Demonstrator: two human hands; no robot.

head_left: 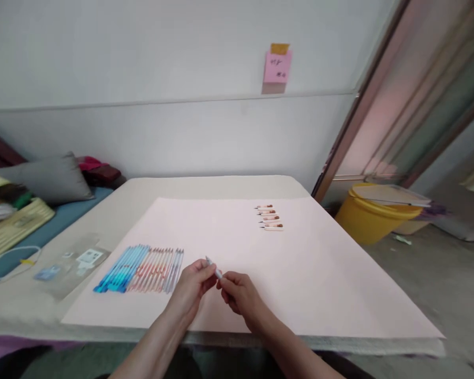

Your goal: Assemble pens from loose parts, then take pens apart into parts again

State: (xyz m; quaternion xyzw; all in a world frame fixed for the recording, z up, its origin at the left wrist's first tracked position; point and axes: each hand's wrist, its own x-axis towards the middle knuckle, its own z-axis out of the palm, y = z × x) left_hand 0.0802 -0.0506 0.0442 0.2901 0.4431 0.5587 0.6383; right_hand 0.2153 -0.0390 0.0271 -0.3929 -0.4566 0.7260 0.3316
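Observation:
Near the front of the pink sheet, my left hand (196,281) is closed with its fingertips around a slim pale pen (214,267), its pointed end up and to the left. My right hand (238,293) pinches the lower end of the same pen, so both hands hold it above the sheet. Just left of my left hand lies a row of several pens: blue ones (123,267), red-and-white ones (152,268) and pale grey ones (174,269). Farther back on the right, several short cream-and-brown pieces with thin dark tips (272,220) lie in a column.
The pink sheet (324,273) covers much of the table (205,187), which stands against a white wall. Clear plastic packaging (73,268) lies left of the sheet. A yellow bucket (363,218) stands on the floor at right. A grey cushion (47,179) is at left.

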